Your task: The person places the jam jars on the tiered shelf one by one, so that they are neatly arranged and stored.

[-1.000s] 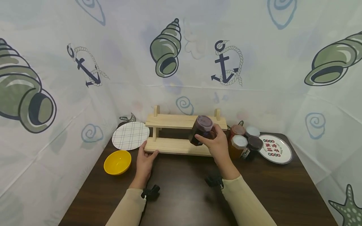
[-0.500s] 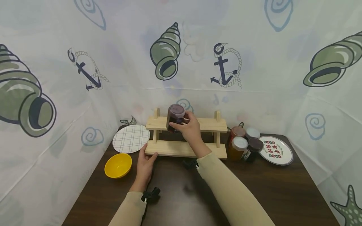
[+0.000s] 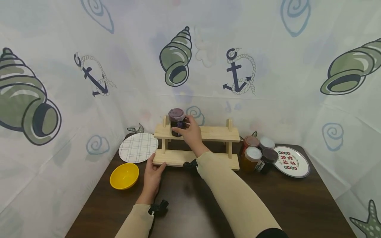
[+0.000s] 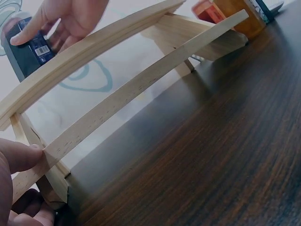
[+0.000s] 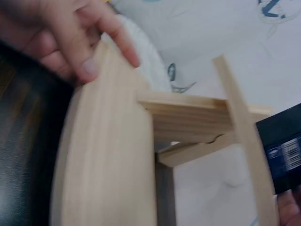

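A shell-print backdrop (image 3: pixel 208 77) rises behind the dark worktop (image 3: pixel 282 201). The right hand (image 3: pixel 191 134) grips a jar (image 3: pixel 178 124) at the left of the upper shelf (image 3: pixel 214 133), contact unclear; the left hand (image 3: pixel 152 177) pinches the lower shelf (image 3: pixel 175 158) at its left end. Probably rigid, weighty, slick and breakable, the jar is best held round its sides.

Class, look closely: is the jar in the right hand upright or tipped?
Upright: in the head view, the dark jar has its lid uppermost and looks roughly vertical.
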The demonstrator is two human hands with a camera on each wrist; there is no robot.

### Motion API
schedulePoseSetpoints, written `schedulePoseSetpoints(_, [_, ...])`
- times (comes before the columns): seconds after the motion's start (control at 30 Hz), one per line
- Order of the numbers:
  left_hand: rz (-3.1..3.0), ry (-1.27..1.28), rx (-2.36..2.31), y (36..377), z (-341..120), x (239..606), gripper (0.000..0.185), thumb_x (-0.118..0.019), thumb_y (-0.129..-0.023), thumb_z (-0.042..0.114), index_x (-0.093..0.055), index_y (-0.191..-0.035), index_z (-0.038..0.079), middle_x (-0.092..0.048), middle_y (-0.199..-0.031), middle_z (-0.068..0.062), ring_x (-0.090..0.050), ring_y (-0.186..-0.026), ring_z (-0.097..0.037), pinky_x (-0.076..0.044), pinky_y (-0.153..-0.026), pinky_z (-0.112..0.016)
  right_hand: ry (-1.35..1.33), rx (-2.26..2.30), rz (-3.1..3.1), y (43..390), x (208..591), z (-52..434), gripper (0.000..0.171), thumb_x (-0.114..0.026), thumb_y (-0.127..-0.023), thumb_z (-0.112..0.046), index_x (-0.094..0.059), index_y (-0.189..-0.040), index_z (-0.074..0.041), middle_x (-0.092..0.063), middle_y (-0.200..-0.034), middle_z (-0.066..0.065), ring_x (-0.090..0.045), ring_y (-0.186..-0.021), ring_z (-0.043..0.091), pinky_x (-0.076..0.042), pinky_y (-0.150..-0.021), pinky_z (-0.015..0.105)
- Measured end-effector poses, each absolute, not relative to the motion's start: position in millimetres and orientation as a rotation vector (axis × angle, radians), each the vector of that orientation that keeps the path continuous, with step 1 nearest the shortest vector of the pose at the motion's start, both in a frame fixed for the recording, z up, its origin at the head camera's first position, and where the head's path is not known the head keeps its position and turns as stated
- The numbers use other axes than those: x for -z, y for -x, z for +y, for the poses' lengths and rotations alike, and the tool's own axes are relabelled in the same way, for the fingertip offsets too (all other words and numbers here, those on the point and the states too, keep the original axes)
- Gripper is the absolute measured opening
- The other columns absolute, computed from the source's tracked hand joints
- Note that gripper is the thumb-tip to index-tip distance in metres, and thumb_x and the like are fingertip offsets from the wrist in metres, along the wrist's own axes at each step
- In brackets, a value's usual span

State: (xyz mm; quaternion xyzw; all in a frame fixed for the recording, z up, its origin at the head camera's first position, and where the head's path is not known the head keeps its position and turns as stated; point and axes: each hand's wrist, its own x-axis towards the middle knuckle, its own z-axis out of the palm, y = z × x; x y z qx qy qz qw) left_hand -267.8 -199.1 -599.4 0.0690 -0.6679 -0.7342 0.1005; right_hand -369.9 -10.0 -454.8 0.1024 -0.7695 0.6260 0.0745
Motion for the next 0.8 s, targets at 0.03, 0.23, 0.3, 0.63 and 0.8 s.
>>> schedulePoseSetpoints(0.03, [-1.973,-0.206,2.176,266.2,-198.8,600.7,0.083,-0.070,-0.105,0.002,-0.023,-0.173,0.008,-0.024,-0.181,-0.014,-0.028,-0.168,-0.028,-0.033,-0.132,-0.045,-0.318,-1.879,-2.326,369.1,458.5,-9.6,0.079,-0.091,-0.091,-0.034,-0.051,-0.157,-0.022,-0.061,-0.151,0.009,-0.064,-0.139,0.030,-0.062,-0.110,0.046])
schedulePoseSetpoints(0.23, [-1.963,-0.188,2.186,266.6,-199.0,603.5,0.084,-0.071,-0.105,0.003,-0.022,-0.173,0.010,-0.024,-0.182,-0.011,-0.029,-0.167,-0.025,-0.034,-0.131,-0.042,-0.342,-1.849,-2.382,367.5,462.1,-5.9,0.080,-0.088,-0.094,-0.028,-0.047,-0.162,-0.018,-0.062,-0.154,0.013,-0.063,-0.142,0.033,-0.057,-0.116,0.048])
schedulePoseSetpoints(0.3, [-1.952,-0.174,2.195,267.1,-199.3,603.5,0.083,-0.070,-0.105,0.004,-0.022,-0.173,0.009,-0.024,-0.182,-0.011,-0.029,-0.167,-0.024,-0.034,-0.131,-0.041,-0.346,-1.827,-2.396,367.5,460.0,-5.7,0.080,-0.088,-0.094,-0.026,-0.047,-0.163,-0.017,-0.064,-0.153,0.014,-0.063,-0.142,0.033,-0.056,-0.118,0.047])
schedulePoseSetpoints(0.63, [-1.949,-0.168,2.174,271.2,-198.6,602.6,0.083,-0.071,-0.104,0.002,-0.023,-0.172,0.007,-0.026,-0.181,-0.014,-0.030,-0.167,-0.030,-0.034,-0.131,-0.045,-0.312,-1.772,-2.443,370.4,458.9,-6.7,0.081,-0.089,-0.093,-0.030,-0.048,-0.163,-0.019,-0.068,-0.150,0.011,-0.066,-0.138,0.028,-0.058,-0.115,0.045])
schedulePoseSetpoints(0.8, [-1.934,-0.175,2.187,269.4,-198.0,603.8,0.082,-0.070,-0.104,0.001,-0.023,-0.172,0.006,-0.027,-0.180,-0.014,-0.031,-0.166,-0.028,-0.035,-0.131,-0.043,-0.295,-1.778,-2.449,370.3,459.9,-9.2,0.077,-0.090,-0.092,-0.029,-0.052,-0.159,-0.020,-0.068,-0.150,0.011,-0.067,-0.138,0.028,-0.059,-0.113,0.045])
